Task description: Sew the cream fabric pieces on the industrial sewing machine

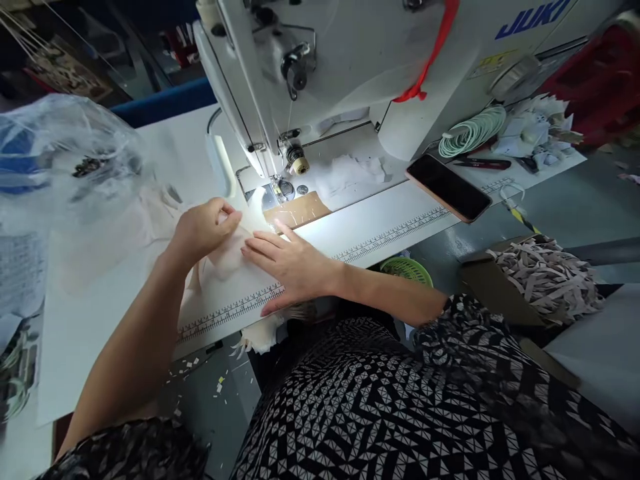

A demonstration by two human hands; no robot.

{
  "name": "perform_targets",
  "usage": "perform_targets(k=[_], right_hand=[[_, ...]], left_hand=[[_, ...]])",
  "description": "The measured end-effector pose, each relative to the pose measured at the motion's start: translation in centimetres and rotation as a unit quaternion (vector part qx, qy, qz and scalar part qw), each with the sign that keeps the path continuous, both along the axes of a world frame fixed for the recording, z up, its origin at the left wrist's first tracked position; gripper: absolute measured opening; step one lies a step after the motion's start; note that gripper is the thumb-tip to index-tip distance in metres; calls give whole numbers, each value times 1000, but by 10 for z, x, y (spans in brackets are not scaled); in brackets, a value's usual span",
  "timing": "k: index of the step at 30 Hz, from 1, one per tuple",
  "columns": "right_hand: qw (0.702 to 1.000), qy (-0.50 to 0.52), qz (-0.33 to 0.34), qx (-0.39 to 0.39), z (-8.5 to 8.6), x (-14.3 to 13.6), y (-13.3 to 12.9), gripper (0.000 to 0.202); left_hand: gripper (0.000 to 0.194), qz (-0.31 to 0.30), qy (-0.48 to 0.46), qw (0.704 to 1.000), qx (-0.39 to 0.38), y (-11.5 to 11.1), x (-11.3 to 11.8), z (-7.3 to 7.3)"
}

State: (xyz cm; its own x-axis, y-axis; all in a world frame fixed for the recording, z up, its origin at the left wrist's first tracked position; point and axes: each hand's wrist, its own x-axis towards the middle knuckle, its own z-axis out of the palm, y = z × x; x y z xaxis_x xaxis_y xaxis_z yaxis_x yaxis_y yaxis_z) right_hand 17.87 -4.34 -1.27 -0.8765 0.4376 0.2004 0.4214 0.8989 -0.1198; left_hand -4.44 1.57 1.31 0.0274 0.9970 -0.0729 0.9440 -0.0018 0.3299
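My left hand (204, 229) pinches a pale cream fabric piece (227, 257) left of the sewing machine's needle area (283, 190). My right hand (295, 265) lies with its fingers spread at the right edge of that fabric, palm toward the table. A narrow curved strip of the fabric reaches up beside the presser foot. Brown tape (303, 209) covers part of the machine bed just beyond my right fingertips. More pale fabric (145, 217) is heaped left of my left hand.
Clear plastic bags (75, 147) sit at the left. A phone (449, 187), a coiled cord (473, 131), dark snips (483, 163) and white scraps (537, 130) lie at the right. A box of fabric strips (547, 280) and a green basket (407, 269) are below the table edge.
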Motion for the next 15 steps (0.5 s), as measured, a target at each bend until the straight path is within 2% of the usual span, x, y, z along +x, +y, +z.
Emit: perform_targets(k=[2, 4, 5, 6, 7, 8, 9, 11, 12, 13, 14, 15], right_hand=[[1000, 21, 5, 0, -9, 13, -17, 75], [997, 75, 20, -22, -16, 31, -38, 40], [991, 116, 32, -60, -20, 41, -50, 24], [977, 163, 47, -126, -23, 51, -62, 19], [951, 209, 59, -219, -26, 60, -74, 19], [909, 249, 59, -329, -30, 67, -84, 17], [850, 279, 41, -444, -35, 72, -93, 13], [713, 306, -59, -628, -51, 78, -106, 15], [652, 310, -133, -679, -63, 78, -109, 24], [606, 315, -205, -701, -77, 76, -109, 33], [576, 323, -275, -699, -93, 74, -108, 38], [562, 327, -319, -689, -108, 71, -105, 42]], left_hand=[[28, -7, -52, 996, -71, -26, -5, 7], [34, -15, -123, 980, -158, -62, -21, 13], [37, -8, -153, 968, -201, -84, -32, 16], [39, 6, -174, 956, -237, -107, -44, 18], [39, 23, -188, 945, -266, -132, -56, 19], [39, 38, -195, 935, -293, -157, -66, 20], [38, 44, -202, 925, -318, -179, -75, 19], [36, 43, -226, 904, -360, -215, -83, 10], [35, 42, -232, 897, -373, -226, -83, 0], [36, 46, -233, 898, -371, -232, -80, -13], [37, 53, -234, 903, -358, -233, -75, -30], [38, 63, -237, 909, -337, -230, -69, -50]])
